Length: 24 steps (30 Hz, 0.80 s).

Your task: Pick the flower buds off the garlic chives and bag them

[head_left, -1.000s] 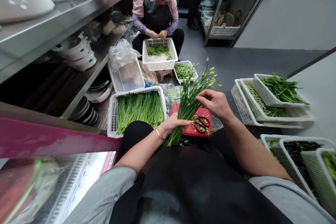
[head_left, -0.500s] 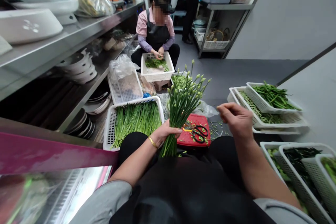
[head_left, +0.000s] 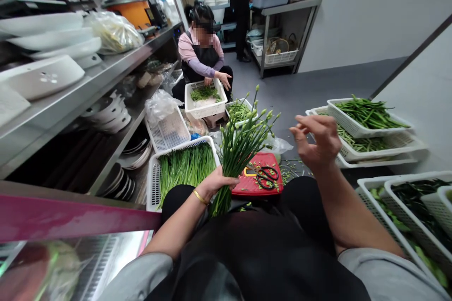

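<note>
My left hand [head_left: 215,183] is wrapped round a bunch of green stems with pale buds [head_left: 240,146], held upright and leaning a little right. My right hand [head_left: 318,141] is raised to the right of the bunch, its fingers curled with a gap between thumb and fingertips; I see nothing in it. Between my knees lies a red board [head_left: 252,187], with black-handled scissors [head_left: 267,177] and green scraps on it. At the left, a white basket [head_left: 154,183] holds long green stems [head_left: 187,167].
A person [head_left: 201,51] sits ahead with a white basket [head_left: 206,111] of greens. Metal shelves [head_left: 106,73] with dishes run along the left. Stacked vegetable baskets [head_left: 363,130] stand at the right, more baskets [head_left: 377,181] nearer me. Another person [head_left: 242,9] stands behind.
The view has shifted slightly. My left hand still holds the bunch. My right hand has risen a little and its fingers have parted somewhat. The seated person's one hand has reached out over the basket's side.
</note>
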Tool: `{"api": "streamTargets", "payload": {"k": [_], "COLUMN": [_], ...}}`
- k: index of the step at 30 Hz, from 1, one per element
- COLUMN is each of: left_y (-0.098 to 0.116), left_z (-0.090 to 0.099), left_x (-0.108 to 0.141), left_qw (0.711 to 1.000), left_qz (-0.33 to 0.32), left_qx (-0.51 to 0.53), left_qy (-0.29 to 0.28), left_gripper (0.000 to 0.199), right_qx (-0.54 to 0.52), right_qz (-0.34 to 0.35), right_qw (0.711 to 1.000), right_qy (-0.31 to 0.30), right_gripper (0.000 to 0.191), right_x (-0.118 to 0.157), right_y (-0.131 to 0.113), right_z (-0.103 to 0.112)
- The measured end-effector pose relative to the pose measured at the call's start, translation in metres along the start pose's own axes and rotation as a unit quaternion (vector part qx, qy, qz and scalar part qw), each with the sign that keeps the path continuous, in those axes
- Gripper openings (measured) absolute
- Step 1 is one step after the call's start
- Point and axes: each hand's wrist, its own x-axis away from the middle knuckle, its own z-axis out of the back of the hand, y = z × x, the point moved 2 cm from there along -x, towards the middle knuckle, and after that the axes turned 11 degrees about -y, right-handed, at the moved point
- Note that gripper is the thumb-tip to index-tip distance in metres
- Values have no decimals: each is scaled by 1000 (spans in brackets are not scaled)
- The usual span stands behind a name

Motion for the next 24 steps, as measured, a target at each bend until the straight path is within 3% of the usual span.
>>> {"api": "streamTargets", "payload": {"k": [3, 6, 8, 11, 13, 15, 18, 22, 24], "left_y": [0, -2, -5, -10, -12, -14, -14, -13, -12], "left_z": [-4, -7, -8, -7, -5, -5, -6, -4, 0], "left_x": [-1, -3, -3, -2, -2, -2, -3, -4, -4], "left_qw": [999, 998, 997, 995, 994, 993, 990, 988, 990], "left_qz": [27, 40, 44, 55, 54, 46, 37, 39, 40], "left_qx": [-12, 1, 19, 42, 49, 54, 62, 52, 44], "left_qy": [-28, -42, -54, -74, -83, -95, -118, -139, -132], "left_gripper": [42, 42, 44, 51, 57, 61, 63, 55, 51], "right_qx": [78, 39, -39, -180, -261, -309, -304, -304, -250], "right_qz": [131, 179, 143, 23, -71, -146, -175, -148, -139], "right_qw": [977, 952, 954, 944, 925, 914, 929, 940, 958], "right_qy": [-152, -246, -261, -275, -265, -217, -113, 39, -31], "right_gripper": [23, 19, 15, 26, 34, 38, 36, 36, 42], "right_x": [-12, -24, -30, -32, -29, -29, -43, -85, -105], "right_y": [9, 5, 1, 2, 6, 9, 12, 16, 18], "right_z": [1, 9, 18, 25, 20, 10, 4, 41, 64]}}
